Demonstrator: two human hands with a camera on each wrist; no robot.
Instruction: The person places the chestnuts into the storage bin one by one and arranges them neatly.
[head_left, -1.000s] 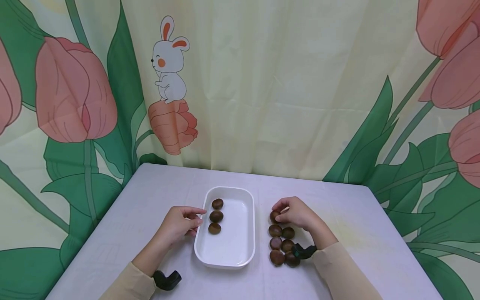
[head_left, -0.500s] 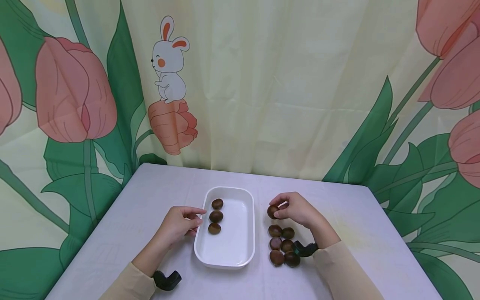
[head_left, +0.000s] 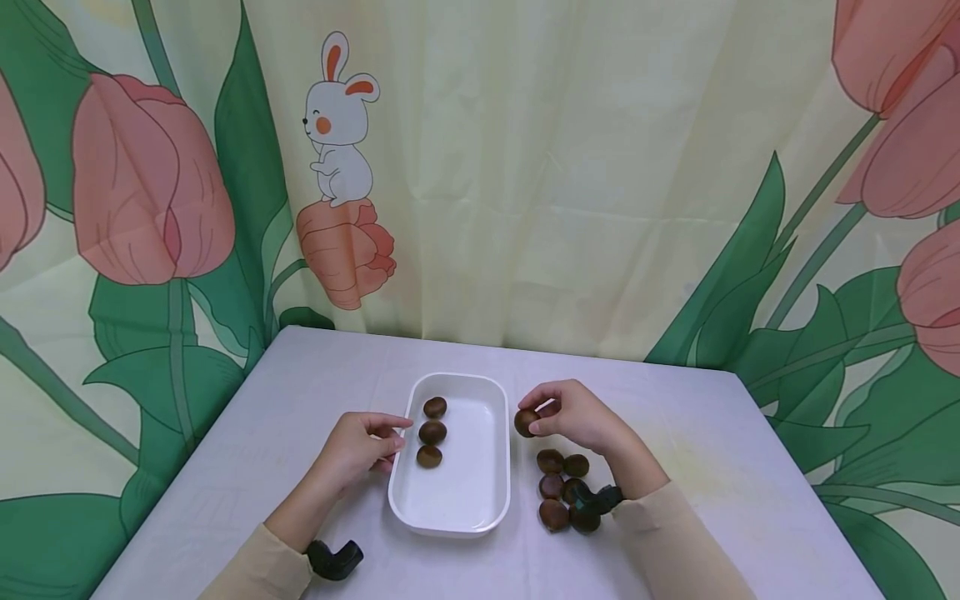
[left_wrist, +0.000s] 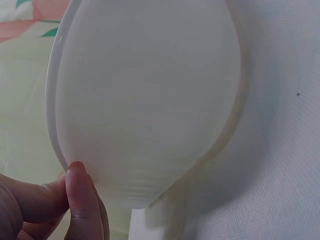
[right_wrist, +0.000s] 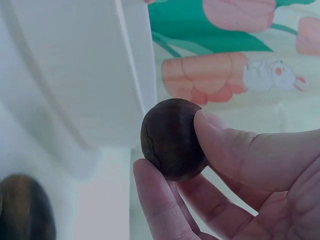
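A white rectangular tray (head_left: 468, 492) stands on the table, three brown chestnuts (head_left: 432, 432) in a column along its left side. The person's left hand (head_left: 358, 446) pinches the tray's left rim; the left wrist view shows thumb and finger at the tray wall (left_wrist: 150, 115). Just right of the tray, the right hand (head_left: 581, 414) holds a chestnut (head_left: 527, 422) between thumb and fingertips. Up close in the right wrist view, this dark round chestnut (right_wrist: 172, 140) has a crack-like line down one side. Several loose chestnuts (head_left: 553, 515) lie below the right hand, partly covered by its wrist camera.
A white cloth covers the table (head_left: 330, 367). Behind it hangs a curtain (head_left: 540, 208) printed with tulips and a rabbit. Black wrist cameras (head_left: 334, 561) sit at both sleeves. Another chestnut (right_wrist: 25, 207) shows at the lower left of the right wrist view.
The right hand has lifted a chestnut from the top of the loose group and carried it left toward the tray. The left hand and the tray stay in place.
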